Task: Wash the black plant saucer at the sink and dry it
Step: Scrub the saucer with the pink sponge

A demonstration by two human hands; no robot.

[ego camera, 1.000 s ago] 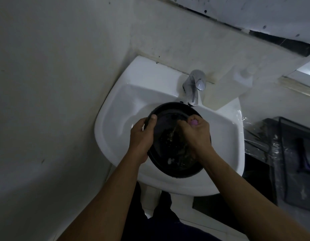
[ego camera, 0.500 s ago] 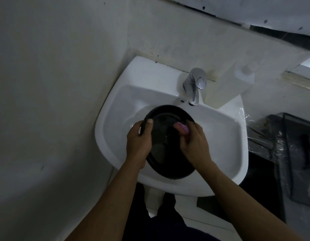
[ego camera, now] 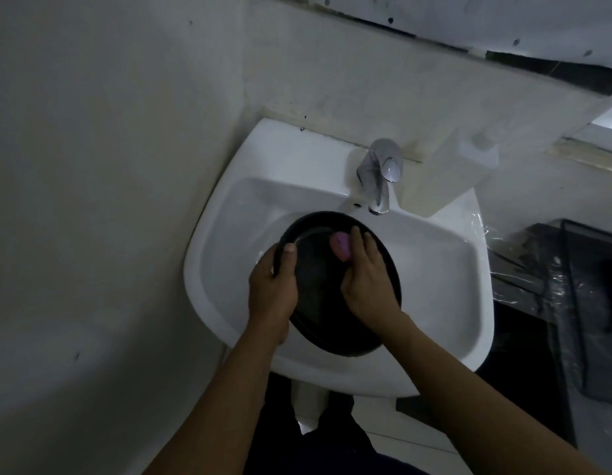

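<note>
The round black plant saucer (ego camera: 320,299) is held over the white sink (ego camera: 441,279), tilted toward me. My left hand (ego camera: 273,289) grips its left rim, thumb on the inner face. Inside the saucer, my right hand (ego camera: 368,279) presses a pink bar of soap (ego camera: 444,247) against the upper part, its fingers lying over the bar. The chrome tap (ego camera: 380,176) stands just beyond the saucer; no water stream shows.
A white soap dispenser (ego camera: 452,176) stands on the sink's right back corner. A dark rack wrapped in clear plastic (ego camera: 565,293) sits close to the right. Bare walls rise to the left and behind the sink.
My right hand has slid the pink soap up and left across the saucer's inner face. The left hand keeps its hold on the rim.
</note>
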